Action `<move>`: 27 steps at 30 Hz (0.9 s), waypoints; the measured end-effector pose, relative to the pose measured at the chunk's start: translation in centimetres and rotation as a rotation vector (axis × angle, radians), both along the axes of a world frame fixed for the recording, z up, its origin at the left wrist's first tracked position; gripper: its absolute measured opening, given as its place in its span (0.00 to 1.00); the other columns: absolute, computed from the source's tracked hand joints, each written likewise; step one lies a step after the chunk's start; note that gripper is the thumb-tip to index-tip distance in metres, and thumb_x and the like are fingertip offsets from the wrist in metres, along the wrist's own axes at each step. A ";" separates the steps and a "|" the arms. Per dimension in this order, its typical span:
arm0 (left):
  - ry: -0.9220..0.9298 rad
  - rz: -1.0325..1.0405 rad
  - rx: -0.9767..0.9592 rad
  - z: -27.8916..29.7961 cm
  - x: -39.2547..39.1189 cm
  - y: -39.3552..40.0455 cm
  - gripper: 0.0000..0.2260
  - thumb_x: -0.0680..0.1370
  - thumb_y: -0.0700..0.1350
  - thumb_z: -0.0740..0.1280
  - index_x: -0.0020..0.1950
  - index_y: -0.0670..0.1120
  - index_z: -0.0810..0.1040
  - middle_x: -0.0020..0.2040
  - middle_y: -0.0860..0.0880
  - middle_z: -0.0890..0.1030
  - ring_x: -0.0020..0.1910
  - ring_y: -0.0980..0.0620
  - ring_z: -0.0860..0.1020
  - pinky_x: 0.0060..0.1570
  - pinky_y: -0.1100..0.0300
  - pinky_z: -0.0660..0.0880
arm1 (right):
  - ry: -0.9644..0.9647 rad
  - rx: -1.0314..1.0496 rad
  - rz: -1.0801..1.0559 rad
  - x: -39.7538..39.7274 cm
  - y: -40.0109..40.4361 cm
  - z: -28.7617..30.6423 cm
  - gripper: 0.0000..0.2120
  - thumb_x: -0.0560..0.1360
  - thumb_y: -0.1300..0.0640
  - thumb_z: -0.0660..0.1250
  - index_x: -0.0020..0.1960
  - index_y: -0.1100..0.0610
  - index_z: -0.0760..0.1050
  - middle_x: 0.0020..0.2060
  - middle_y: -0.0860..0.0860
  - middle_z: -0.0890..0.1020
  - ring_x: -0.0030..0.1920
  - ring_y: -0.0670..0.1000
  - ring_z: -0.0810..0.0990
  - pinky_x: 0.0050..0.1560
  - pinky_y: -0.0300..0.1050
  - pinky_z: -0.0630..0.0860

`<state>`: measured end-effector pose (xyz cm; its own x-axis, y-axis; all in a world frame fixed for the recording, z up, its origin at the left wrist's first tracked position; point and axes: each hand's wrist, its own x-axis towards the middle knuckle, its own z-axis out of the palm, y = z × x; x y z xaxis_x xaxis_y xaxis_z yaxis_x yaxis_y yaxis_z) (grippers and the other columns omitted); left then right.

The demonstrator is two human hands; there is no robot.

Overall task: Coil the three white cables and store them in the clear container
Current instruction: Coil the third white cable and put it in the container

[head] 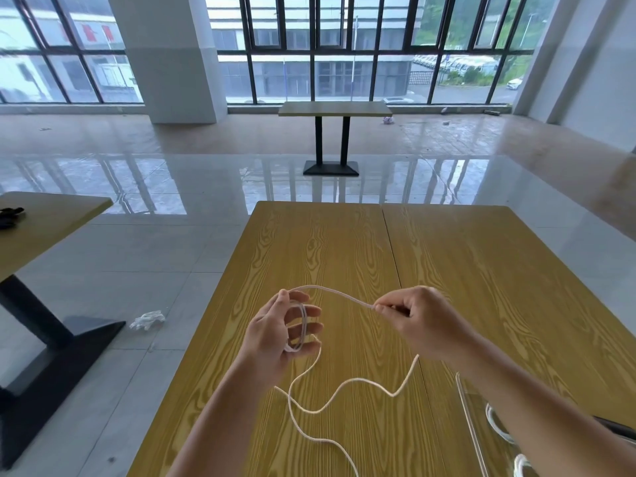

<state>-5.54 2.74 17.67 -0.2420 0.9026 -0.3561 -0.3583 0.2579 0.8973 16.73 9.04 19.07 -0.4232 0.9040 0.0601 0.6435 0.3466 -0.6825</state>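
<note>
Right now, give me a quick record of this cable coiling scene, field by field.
Surface: wooden table
Left hand: holds a small coil of white cable looped around its fingers
Right hand: pinches the same cable's strand, which runs to the left hand
Loose length: trails in curves across the table toward the near edge
Clear container: near right, under the right forearm, white coils visible inside; their count cannot be told
Stage: coiling in progress
</note>
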 end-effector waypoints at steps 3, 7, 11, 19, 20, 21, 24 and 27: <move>-0.088 0.121 0.011 -0.3 0.7 0.3 0.17 0.86 0.51 0.54 0.58 0.46 0.81 0.50 0.40 0.86 0.46 0.42 0.84 0.36 0.51 0.81 | -0.036 -0.014 0.042 -1.1 -1.0 -0.7 0.09 0.80 0.56 0.66 0.50 0.53 0.85 0.27 0.46 0.78 0.22 0.41 0.72 0.25 0.32 0.67; -0.246 0.207 -0.005 -1.0 1.3 0.8 0.16 0.85 0.50 0.54 0.59 0.46 0.80 0.54 0.41 0.85 0.53 0.43 0.83 0.37 0.51 0.81 | -0.098 -0.073 0.094 -2.2 -2.3 -1.5 0.09 0.81 0.56 0.65 0.50 0.54 0.85 0.28 0.44 0.78 0.23 0.39 0.73 0.26 0.34 0.69; -0.343 0.149 0.013 -1.9 1.4 0.9 0.16 0.85 0.50 0.54 0.60 0.46 0.79 0.56 0.42 0.85 0.54 0.44 0.82 0.38 0.52 0.80 | -0.154 -0.103 0.145 -2.7 -3.2 -1.8 0.10 0.81 0.55 0.64 0.49 0.55 0.84 0.35 0.49 0.84 0.31 0.47 0.79 0.34 0.45 0.79; -0.401 0.037 0.031 -3.2 1.3 1.1 0.07 0.82 0.40 0.62 0.59 0.47 0.75 0.56 0.39 0.84 0.52 0.42 0.83 0.32 0.59 0.78 | -0.186 -0.113 0.167 -2.7 -3.5 -2.7 0.12 0.81 0.55 0.63 0.44 0.56 0.82 0.33 0.52 0.82 0.28 0.43 0.73 0.31 0.43 0.74; -0.355 0.049 0.019 -3.3 1.3 1.2 0.07 0.83 0.41 0.61 0.58 0.47 0.76 0.55 0.39 0.85 0.52 0.42 0.84 0.33 0.58 0.77 | -0.182 -0.115 0.169 -2.6 -3.5 -2.7 0.12 0.81 0.55 0.63 0.44 0.56 0.83 0.33 0.51 0.82 0.28 0.43 0.73 0.31 0.41 0.74; -0.305 0.062 0.009 -3.4 1.3 1.3 0.07 0.83 0.42 0.60 0.58 0.47 0.76 0.54 0.40 0.85 0.51 0.43 0.84 0.36 0.56 0.76 | -0.179 -0.122 0.172 -2.6 -3.6 -2.8 0.11 0.81 0.55 0.64 0.44 0.55 0.83 0.32 0.50 0.81 0.28 0.43 0.73 0.31 0.40 0.73; -0.245 0.100 -0.008 -3.7 1.3 1.5 0.09 0.84 0.44 0.59 0.59 0.46 0.78 0.52 0.40 0.85 0.50 0.42 0.85 0.53 0.46 0.78 | -0.166 -0.145 0.170 -2.6 -3.6 -3.0 0.11 0.81 0.55 0.64 0.45 0.54 0.83 0.31 0.46 0.79 0.27 0.42 0.72 0.29 0.37 0.71; -0.401 0.146 0.010 -3.7 1.4 1.4 0.11 0.85 0.45 0.58 0.59 0.45 0.78 0.49 0.38 0.83 0.47 0.40 0.85 0.53 0.40 0.80 | -0.147 -0.168 0.152 -2.6 -3.6 -3.2 0.10 0.81 0.55 0.64 0.48 0.53 0.84 0.30 0.43 0.78 0.26 0.41 0.73 0.30 0.34 0.70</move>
